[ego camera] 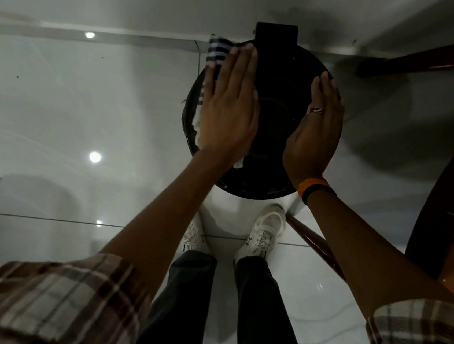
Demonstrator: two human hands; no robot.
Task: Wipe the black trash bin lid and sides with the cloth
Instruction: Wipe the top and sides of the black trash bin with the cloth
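Observation:
A round black trash bin (268, 137) stands on the floor right in front of my feet, seen from above; its glossy lid has a black hinge block (275, 36) at the far edge. My left hand (227, 104) lies flat on the lid's left half, pressing a white cloth (217, 49) with dark blue stripes against it. The cloth shows beyond my fingertips and along the hand's left edge. My right hand (315, 130) rests flat on the lid's right rim, fingers together, wearing a ring and an orange-and-black wristband.
Glossy white floor tiles (87, 106) stretch to the left, reflecting ceiling lights. A white wall runs behind the bin. Dark wooden furniture (447, 200) curves along the right side, with a wooden leg (316, 240) close to my right shoe.

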